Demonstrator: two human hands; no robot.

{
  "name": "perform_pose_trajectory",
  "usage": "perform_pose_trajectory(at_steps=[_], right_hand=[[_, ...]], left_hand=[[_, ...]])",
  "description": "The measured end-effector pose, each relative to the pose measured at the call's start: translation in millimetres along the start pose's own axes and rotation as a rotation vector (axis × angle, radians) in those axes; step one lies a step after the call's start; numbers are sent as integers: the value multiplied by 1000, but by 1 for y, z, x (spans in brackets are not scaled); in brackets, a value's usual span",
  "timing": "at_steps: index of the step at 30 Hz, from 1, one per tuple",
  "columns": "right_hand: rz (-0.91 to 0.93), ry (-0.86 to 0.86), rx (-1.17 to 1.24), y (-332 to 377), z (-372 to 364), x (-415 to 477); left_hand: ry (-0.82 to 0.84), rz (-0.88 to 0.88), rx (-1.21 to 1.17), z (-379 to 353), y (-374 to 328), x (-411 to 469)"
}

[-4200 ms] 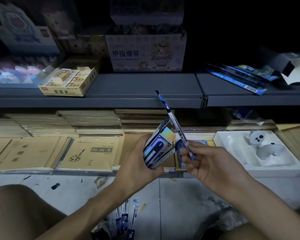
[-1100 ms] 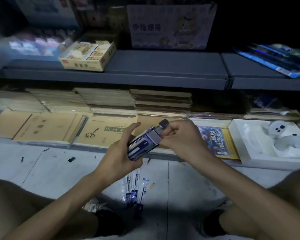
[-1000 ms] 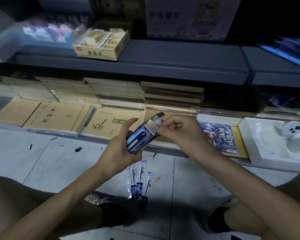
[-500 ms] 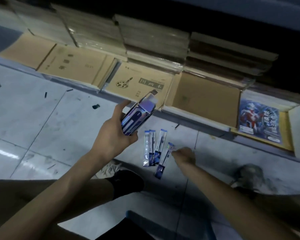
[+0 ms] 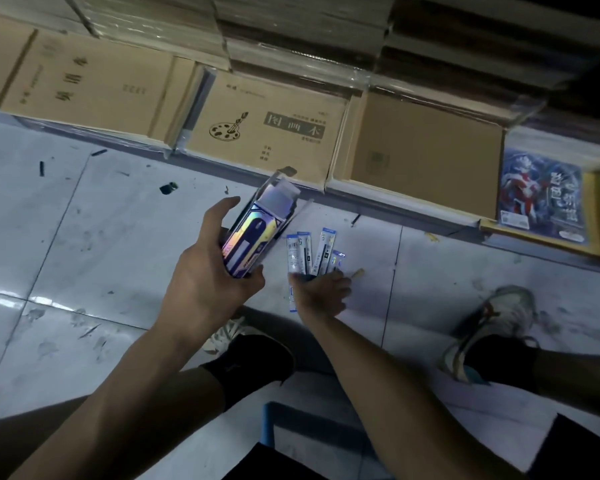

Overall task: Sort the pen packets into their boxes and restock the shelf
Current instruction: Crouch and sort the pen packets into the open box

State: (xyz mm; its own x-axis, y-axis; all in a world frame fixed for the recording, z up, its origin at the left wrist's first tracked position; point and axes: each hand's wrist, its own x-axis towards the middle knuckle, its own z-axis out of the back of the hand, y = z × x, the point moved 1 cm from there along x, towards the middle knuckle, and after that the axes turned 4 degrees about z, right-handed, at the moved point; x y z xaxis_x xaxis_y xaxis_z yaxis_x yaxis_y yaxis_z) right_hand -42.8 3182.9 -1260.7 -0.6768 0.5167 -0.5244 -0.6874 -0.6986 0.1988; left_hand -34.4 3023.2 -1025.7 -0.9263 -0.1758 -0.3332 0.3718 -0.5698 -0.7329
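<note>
Holographic pen box point(image 5: 253, 233), top flap open, gripped by left hand point(image 5: 208, 282). Pen packets point(image 5: 309, 252) lie just right of box; right hand point(image 5: 321, 292) covers their near ends, grip not discernible.

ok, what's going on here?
A person crouches on a tiled floor in front of a low shelf of kraft-covered notebooks. The left hand grips a holographic pen box with its top flap open. The right hand is down on the lower ends of a few loose pen packets lying on the floor beside the box. Whether it has actually gripped one cannot be told. Those packets are not yet boxed.
</note>
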Motion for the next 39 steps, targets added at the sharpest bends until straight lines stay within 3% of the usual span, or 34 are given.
perform_pose_trajectory(at_steps=[8, 18, 22, 26, 28, 34, 39], right_hand=[[118, 19, -98, 36, -26, 3], [347, 21, -329, 15, -24, 24], [465, 126, -344, 3, -19, 31], [650, 97, -479, -3, 11, 36], [744, 73, -387, -6, 22, 39], [742, 188, -311, -8, 85, 28], [1051, 95, -556, -18, 173, 7]], left_hand=[[-38, 38, 10, 6, 9, 16], [-33, 44, 11, 5, 10, 18], [2, 49, 40, 2, 10, 18], [33, 24, 115, -3, 6, 20], [51, 13, 147, -6, 4, 21], [42, 17, 178, -4, -11, 29], [51, -47, 160, -9, -35, 25]])
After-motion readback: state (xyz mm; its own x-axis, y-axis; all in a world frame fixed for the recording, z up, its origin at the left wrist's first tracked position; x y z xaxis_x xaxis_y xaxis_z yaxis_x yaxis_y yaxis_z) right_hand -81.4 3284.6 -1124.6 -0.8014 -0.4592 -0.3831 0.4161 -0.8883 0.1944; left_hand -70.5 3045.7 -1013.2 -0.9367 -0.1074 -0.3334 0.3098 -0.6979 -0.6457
